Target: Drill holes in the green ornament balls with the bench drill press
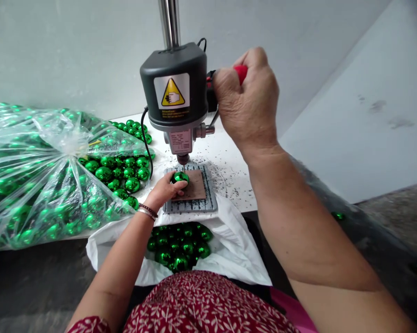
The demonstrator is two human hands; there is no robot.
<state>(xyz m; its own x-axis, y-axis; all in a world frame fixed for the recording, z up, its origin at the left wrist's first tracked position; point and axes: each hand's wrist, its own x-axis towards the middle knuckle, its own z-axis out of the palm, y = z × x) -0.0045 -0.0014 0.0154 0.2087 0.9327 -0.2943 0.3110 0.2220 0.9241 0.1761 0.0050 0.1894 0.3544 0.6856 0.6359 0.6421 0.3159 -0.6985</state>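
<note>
A shiny green ball (181, 177) is gripped in my left hand (167, 188), with the fingers and thumb around its sides. It rests over a brown board (196, 187) on the grey base plate (208, 203) of a drill press (174, 88). Directly above, the thin drill bit (184, 167) reaches down to the top of the ball; whether it has entered cannot be made out. Up at the right of the machine, my right hand (252, 97) is closed around the red-ended feed lever (241, 73).
To the left lies a clear plastic bag (66, 143) full of green balls, with loose green balls (128, 173) beside it. Below the base plate, more balls (180, 247) sit in a white cloth (232, 252). Dark shavings speckle the white table (234, 152). A black cable (148, 148) hangs beside the drill.
</note>
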